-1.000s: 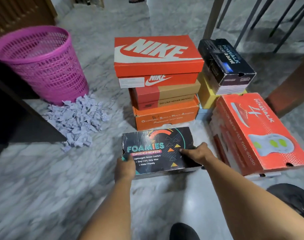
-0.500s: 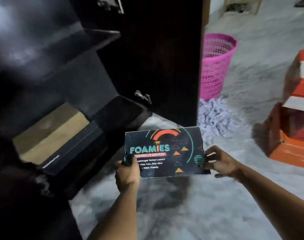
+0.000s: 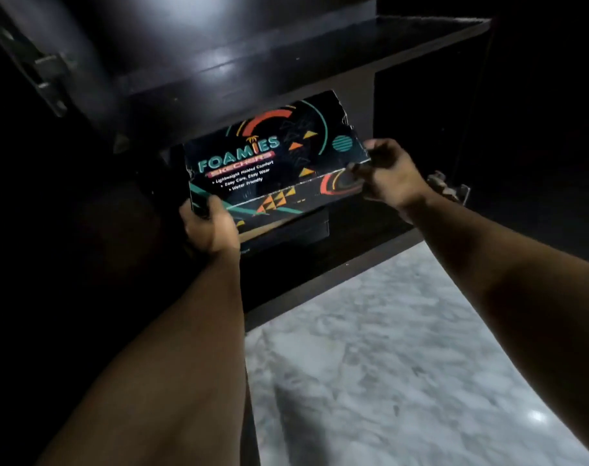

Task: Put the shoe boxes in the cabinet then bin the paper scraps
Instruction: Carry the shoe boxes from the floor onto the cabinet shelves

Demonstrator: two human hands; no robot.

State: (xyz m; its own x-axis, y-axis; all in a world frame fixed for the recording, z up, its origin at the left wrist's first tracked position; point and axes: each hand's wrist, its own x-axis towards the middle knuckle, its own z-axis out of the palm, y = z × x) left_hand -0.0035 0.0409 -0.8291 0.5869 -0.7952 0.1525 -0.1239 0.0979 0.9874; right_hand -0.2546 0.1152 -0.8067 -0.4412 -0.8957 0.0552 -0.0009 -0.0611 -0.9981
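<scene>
Now the person has the black Foamies shoe box (image 3: 272, 156) held at the mouth of the dark cabinet (image 3: 320, 62), its far end tucked under the shelf. Left hand (image 3: 210, 227) grips the near left corner, fingers curled under the box edge; right hand (image 3: 385, 174) holds the right end, fingers (image 3: 357, 168) curled onto the side panel. Between the two grips the lid tilts up toward the viewer. Under the box, just below the left fingers, sits another dark box (image 3: 296, 232). Marble floor (image 3: 387, 364) spreads beneath the right forearm.
</scene>
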